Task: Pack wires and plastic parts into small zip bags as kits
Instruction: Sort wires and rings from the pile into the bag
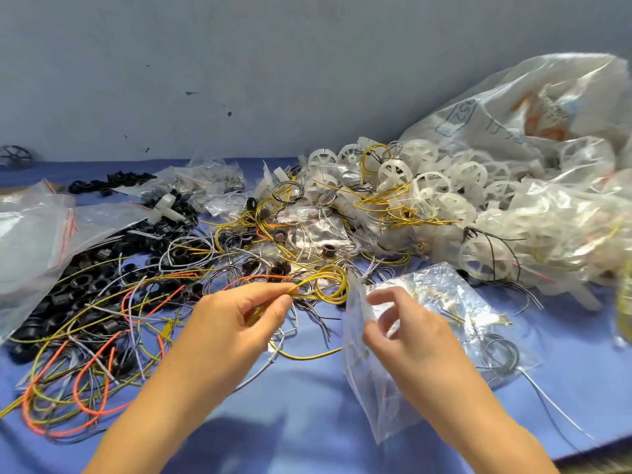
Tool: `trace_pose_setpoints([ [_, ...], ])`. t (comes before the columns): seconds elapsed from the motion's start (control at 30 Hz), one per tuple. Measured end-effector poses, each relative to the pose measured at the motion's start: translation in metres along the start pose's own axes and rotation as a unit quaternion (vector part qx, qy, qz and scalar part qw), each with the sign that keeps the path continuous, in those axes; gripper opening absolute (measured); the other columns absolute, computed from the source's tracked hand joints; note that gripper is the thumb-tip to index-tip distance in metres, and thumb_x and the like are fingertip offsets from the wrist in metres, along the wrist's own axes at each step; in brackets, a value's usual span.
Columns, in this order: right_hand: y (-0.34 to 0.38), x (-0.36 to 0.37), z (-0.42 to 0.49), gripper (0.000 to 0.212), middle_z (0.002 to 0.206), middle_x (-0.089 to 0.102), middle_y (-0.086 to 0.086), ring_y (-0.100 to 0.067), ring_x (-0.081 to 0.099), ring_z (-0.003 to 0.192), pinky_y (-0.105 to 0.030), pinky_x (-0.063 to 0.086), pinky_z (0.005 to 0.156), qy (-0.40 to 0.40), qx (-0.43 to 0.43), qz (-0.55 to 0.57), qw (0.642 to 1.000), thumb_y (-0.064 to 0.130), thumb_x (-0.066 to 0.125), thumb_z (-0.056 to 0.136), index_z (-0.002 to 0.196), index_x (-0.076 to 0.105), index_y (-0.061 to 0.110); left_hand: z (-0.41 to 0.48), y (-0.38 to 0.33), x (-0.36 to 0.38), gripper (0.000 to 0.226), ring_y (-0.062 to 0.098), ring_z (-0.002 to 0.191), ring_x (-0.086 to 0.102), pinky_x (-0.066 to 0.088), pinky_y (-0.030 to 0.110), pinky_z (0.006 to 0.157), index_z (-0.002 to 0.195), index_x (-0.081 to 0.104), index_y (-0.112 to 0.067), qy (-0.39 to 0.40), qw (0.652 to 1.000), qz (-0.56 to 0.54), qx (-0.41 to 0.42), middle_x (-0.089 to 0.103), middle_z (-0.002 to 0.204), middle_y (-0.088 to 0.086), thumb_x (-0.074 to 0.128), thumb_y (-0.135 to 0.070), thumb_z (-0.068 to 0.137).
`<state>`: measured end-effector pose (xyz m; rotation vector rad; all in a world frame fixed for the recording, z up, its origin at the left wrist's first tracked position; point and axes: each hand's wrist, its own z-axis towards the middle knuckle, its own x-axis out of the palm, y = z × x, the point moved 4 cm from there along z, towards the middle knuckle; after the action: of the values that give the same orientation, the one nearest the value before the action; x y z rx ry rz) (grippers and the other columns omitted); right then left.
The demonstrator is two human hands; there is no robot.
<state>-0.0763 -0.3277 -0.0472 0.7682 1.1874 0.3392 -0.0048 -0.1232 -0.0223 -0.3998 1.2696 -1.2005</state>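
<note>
I see the yellow wire coil [325, 285] at the centre, held just above the bench [307, 405]. Its loops form a flat oval with the long axis running 9 to 3, and the looped end points toward 3 o'clock at the zip bag [441, 292]. My left hand [239, 323] holds the coil's gathered end, with the fingers [285, 295] pinching the strands together. Just at 3 o'clock of the coil, my right hand [407, 333] grips the clear bag's left edge between thumb and curled fingers [376, 295]. The bag slants from 11 to 5, and thin wires show through it. At 9 o'clock lie black rings [85, 285] tangled with orange wires [85, 371]. White plastic wheels [444, 186] are heaped at 1 o'clock, spilling from a large plastic sack [547, 107].
</note>
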Motion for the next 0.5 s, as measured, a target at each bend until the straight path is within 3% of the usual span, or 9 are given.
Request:
trace_pose_setpoints([
  [0.07,-0.003,0.000,0.004,0.014,0.072,0.062,0.015,-0.002,0.058,0.067,-0.018,0.041,0.063,0.000,0.010,0.038,0.999,0.029,0.063,0.086,0.099,0.062,0.034,-0.005,-0.008,0.002,0.015,0.005,0.051,0.055,0.044,0.016,0.050,0.096,0.077,-0.035,0.036,0.997,-0.072,-0.008,0.061,0.060,-0.014,0.065,-0.037,0.087],
  [0.17,0.000,0.007,0.008,0.010,0.069,0.062,0.016,0.000,0.059,0.063,-0.016,0.041,0.059,0.026,-0.006,0.048,0.999,0.029,0.064,0.086,0.094,0.067,0.034,-0.011,-0.020,0.016,0.023,0.018,0.058,0.062,0.049,0.026,0.048,0.102,0.077,-0.021,0.168,0.927,-0.318,-0.111,0.059,0.064,-0.001,0.073,-0.034,0.083],
  [0.23,0.001,0.010,0.012,0.011,0.067,0.062,0.015,0.000,0.057,0.062,-0.016,0.043,0.059,0.045,-0.010,0.063,0.997,0.027,0.067,0.085,0.094,0.070,0.032,-0.016,-0.023,0.030,0.019,0.021,0.070,0.069,0.055,0.029,0.055,0.102,0.078,-0.020,0.219,0.914,-0.314,-0.134,0.063,0.066,0.000,0.069,-0.026,0.087],
  [0.3,-0.001,0.012,0.015,0.017,0.069,0.063,0.016,0.003,0.057,0.061,-0.018,0.045,0.059,0.058,0.002,0.097,0.994,0.021,0.069,0.085,0.098,0.072,0.033,-0.017,-0.015,0.038,0.017,0.023,0.073,0.071,0.058,0.031,0.062,0.095,0.079,-0.023,0.204,0.942,-0.223,-0.144,0.066,0.065,-0.001,0.063,-0.017,0.095],
  [0.4,-0.003,0.009,0.020,0.022,0.075,0.062,0.019,0.005,0.055,0.061,-0.015,0.043,0.057,0.020,0.016,0.121,0.992,0.019,0.066,0.088,0.105,0.073,0.031,-0.013,-0.002,0.029,0.019,0.014,0.056,0.066,0.054,0.023,0.059,0.089,0.076,-0.025,0.130,0.987,0.010,-0.099,0.066,0.057,0.001,0.059,-0.020,0.095],
  [0.43,-0.002,0.007,0.021,0.022,0.078,0.061,0.019,0.006,0.055,0.062,-0.014,0.042,0.060,0.001,0.010,0.116,0.993,0.020,0.064,0.089,0.107,0.073,0.030,-0.012,-0.002,0.024,0.017,0.007,0.055,0.063,0.051,0.021,0.059,0.091,0.075,-0.025,0.104,0.988,0.100,-0.062,0.066,0.058,-0.003,0.058,-0.023,0.094],
  [0.5,0.004,0.005,0.020,0.022,0.087,0.060,0.016,0.002,0.053,0.067,-0.013,0.039,0.066,-0.040,-0.026,0.071,0.996,0.021,0.063,0.090,0.109,0.073,0.029,-0.012,-0.009,0.022,0.020,0.006,0.073,0.065,0.050,0.026,0.071,0.097,0.073,-0.025,0.087,0.958,0.272,0.009,0.070,0.075,-0.009,0.053,-0.031,0.095],
])
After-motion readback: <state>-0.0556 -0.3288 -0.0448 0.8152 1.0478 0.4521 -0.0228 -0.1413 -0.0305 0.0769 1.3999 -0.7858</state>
